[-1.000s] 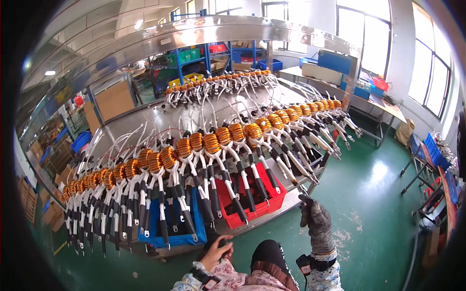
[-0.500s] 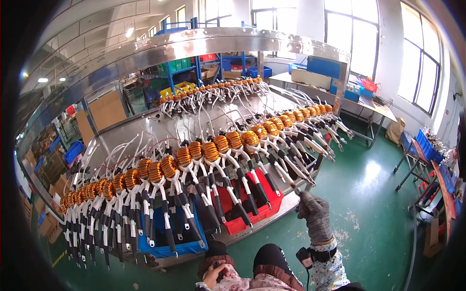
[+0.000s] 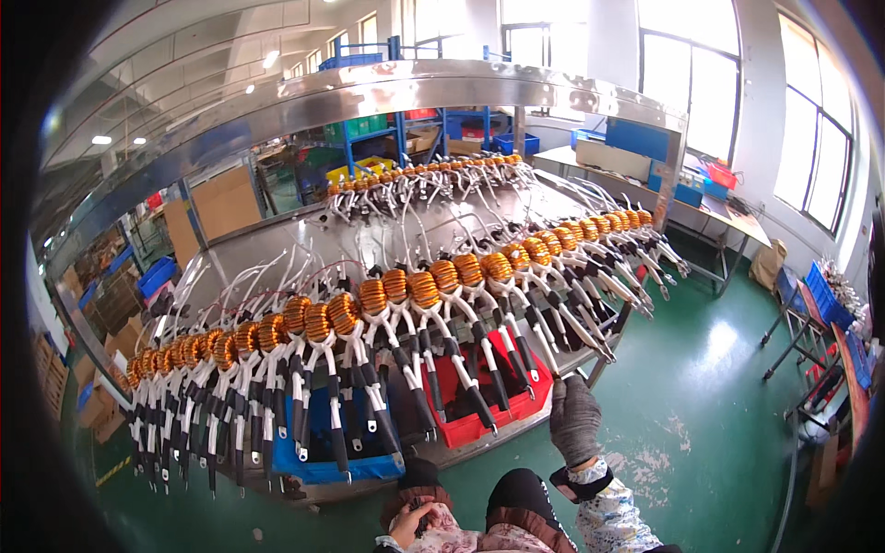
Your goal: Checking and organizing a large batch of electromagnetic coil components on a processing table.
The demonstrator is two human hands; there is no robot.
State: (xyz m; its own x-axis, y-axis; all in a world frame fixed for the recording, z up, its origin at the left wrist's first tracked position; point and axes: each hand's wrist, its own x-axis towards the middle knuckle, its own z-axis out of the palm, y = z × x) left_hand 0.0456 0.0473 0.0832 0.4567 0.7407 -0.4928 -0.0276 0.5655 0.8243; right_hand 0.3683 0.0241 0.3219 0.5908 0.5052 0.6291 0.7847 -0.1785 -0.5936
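Observation:
A long row of copper-wound ring coils (image 3: 424, 289) lies along the bench's front edge. Their white-and-black sleeved leads hang over it, ending in metal lugs. My right hand (image 3: 576, 422), in a grey knitted glove, is closed at the lower end of a white lead (image 3: 544, 343), right of the red bin. The glove hides the lead's tip. Low in the view, my bare left hand (image 3: 407, 525) rests by my lap with its fingers curled round something small and dark, too little shown to name.
A red bin (image 3: 449, 436) and a blue bin (image 3: 346, 472) stand under the hanging leads. Behind lies a second row of coils (image 3: 433, 173) on the metal bench (image 3: 318, 238). A metal beam (image 3: 461, 85) spans above. To the right is a side table (image 3: 737, 226).
My right hand has moved slightly left and down, and the white lead's end has swung with it. The view has shifted, so the bench appears farther right. My left hand stays by my lap.

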